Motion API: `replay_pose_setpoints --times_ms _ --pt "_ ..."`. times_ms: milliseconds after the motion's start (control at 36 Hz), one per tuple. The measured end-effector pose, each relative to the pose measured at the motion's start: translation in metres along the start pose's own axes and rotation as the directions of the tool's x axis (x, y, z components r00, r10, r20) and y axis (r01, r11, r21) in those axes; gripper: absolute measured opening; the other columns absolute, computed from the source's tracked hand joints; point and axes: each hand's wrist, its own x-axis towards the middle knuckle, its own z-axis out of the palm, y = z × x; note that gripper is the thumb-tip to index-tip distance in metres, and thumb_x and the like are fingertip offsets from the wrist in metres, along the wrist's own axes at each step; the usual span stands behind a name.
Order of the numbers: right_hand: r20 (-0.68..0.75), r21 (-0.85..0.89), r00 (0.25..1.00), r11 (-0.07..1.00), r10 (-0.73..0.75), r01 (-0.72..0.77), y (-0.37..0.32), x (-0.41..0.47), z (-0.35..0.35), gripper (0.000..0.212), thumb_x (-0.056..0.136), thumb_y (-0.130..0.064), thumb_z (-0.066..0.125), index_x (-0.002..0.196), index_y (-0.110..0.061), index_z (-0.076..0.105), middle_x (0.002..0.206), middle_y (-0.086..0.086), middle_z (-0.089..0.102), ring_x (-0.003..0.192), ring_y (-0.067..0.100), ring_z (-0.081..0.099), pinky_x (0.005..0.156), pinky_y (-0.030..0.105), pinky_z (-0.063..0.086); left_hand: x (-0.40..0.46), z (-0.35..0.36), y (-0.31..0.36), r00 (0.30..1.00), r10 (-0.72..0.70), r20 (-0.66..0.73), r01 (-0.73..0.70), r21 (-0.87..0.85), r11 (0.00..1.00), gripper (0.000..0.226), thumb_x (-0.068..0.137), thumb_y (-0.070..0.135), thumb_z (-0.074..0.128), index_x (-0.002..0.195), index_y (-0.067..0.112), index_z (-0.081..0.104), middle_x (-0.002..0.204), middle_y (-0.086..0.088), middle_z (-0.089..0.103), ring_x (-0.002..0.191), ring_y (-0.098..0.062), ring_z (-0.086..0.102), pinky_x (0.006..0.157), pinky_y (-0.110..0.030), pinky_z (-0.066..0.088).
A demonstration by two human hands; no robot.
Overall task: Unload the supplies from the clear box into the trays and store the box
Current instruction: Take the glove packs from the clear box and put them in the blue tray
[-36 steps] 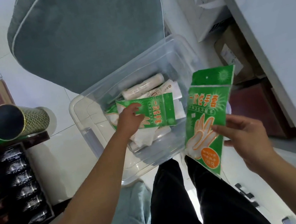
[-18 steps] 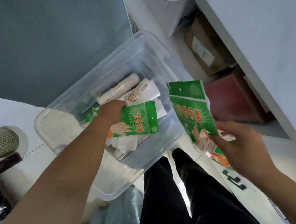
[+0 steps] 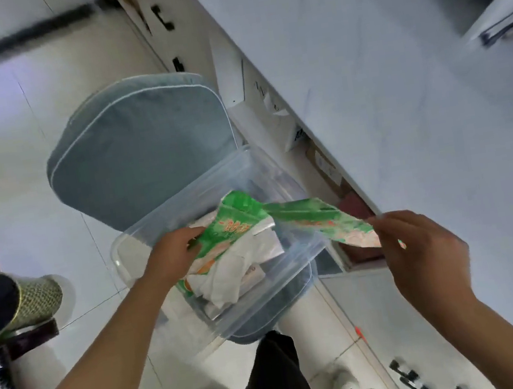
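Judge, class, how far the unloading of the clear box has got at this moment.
Early stage. Done: nothing visibly placed; no trays in view. In hand: the right hand pinches one green glove packet outside the clear box, and the left hand grips a second green packet inside. Left: the white packets in the box, then storing it.

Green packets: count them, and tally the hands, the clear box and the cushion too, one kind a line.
Green packets: 2, one held by the left hand over the box, one pinched by the right hand
Hands: 2, left and right
Clear box: 1
Cushion: 1
Total: 6
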Motion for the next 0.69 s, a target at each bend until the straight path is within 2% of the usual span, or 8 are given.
replay_pose_setpoints --times_ms 111,194,278,333,417,528,583,694 --pt "-0.119 0.1 0.993 0.995 -0.009 0.021 0.019 0.003 -0.032 0.015 0.081 -0.002 0.069 0.088 -0.013 0.077 0.086 0.003 0.074 0.068 0.028 0.07 0.053 0.031 0.051 -0.047 -0.023 0.037 0.991 0.02 -0.136 -0.037 -0.125 0.991 0.037 0.087 0.004 0.067 0.122 0.016 0.071 0.11 -0.005 0.074 0.097 -0.023 0.068 0.085 -0.037 0.053" --pt "-0.132 0.25 0.991 0.968 0.008 0.025 0.037 -0.002 -0.056 0.022 0.078 0.011 0.071 0.089 -0.007 0.076 0.087 0.008 0.074 0.071 0.029 0.07 0.064 0.028 0.049 -0.08 -0.032 0.069 0.973 0.019 -0.23 -0.067 -0.202 0.977 0.039 0.085 0.0 0.068 0.12 0.017 0.071 0.107 0.003 0.074 0.095 -0.014 0.068 0.079 -0.022 0.049" --pt "-0.148 0.362 0.988 0.932 0.035 0.021 0.055 -0.012 -0.087 0.023 0.08 0.014 0.065 0.092 -0.004 0.076 0.088 0.008 0.072 0.074 0.026 0.067 0.07 0.01 0.043 -0.111 -0.037 0.106 0.949 0.025 -0.315 -0.12 -0.284 0.951 0.038 0.083 -0.001 0.072 0.114 0.021 0.074 0.098 0.01 0.075 0.082 0.009 0.064 0.07 0.0 0.042" --pt "-0.177 0.394 0.983 0.919 0.051 0.023 0.069 -0.021 -0.109 0.023 0.081 0.014 0.064 0.093 -0.003 0.075 0.088 0.004 0.069 0.075 0.022 0.065 0.072 0.005 0.041 -0.13 -0.039 0.134 0.94 0.038 -0.338 -0.166 -0.361 0.918 0.04 0.082 0.0 0.073 0.109 0.029 0.073 0.089 0.024 0.073 0.08 0.018 0.062 0.072 0.0 0.044" --pt "-0.23 0.438 0.97 0.898 0.084 0.026 0.093 -0.04 -0.142 0.022 0.081 0.012 0.067 0.091 -0.005 0.075 0.085 0.004 0.07 0.07 0.0 0.062 0.069 -0.001 0.039 -0.155 -0.038 0.175 0.937 0.066 -0.342 -0.232 -0.472 0.85 0.042 0.082 -0.004 0.072 0.102 0.033 0.073 0.086 0.029 0.073 0.082 0.011 0.067 0.077 -0.013 0.052" --pt "-0.143 0.751 0.945 0.655 0.293 -0.09 0.125 -0.069 -0.182 0.026 0.087 0.002 0.067 0.081 -0.022 0.075 0.077 -0.009 0.075 0.066 0.001 0.068 0.063 0.027 0.06 -0.18 -0.024 0.223 0.939 0.098 -0.33 -0.302 -0.653 0.695 0.046 0.08 -0.008 0.072 0.107 0.03 0.071 0.098 0.008 0.078 0.09 -0.009 0.073 0.074 -0.018 0.057" --pt "-0.098 0.855 0.933 0.509 0.346 -0.099 0.139 -0.087 -0.203 0.033 0.088 0.001 0.065 0.076 -0.025 0.079 0.079 -0.009 0.076 0.066 0.007 0.07 0.055 0.028 0.059 -0.19 -0.011 0.246 0.946 0.105 -0.308 -0.307 -0.738 0.6 0.047 0.08 -0.011 0.07 0.108 0.026 0.07 0.097 0.001 0.078 0.087 -0.014 0.074 0.07 -0.024 0.059" --pt "-0.075 0.923 0.93 0.378 0.361 -0.072 0.169 -0.128 -0.245 0.028 0.087 0.001 0.065 0.081 -0.022 0.08 0.085 0.0 0.078 0.072 0.018 0.074 0.057 0.032 0.059 -0.207 0.019 0.293 0.958 0.128 -0.255 -0.285 -0.828 0.483 0.046 0.081 -0.014 0.066 0.113 0.02 0.068 0.091 -0.001 0.079 0.076 -0.016 0.075 0.058 -0.027 0.059"
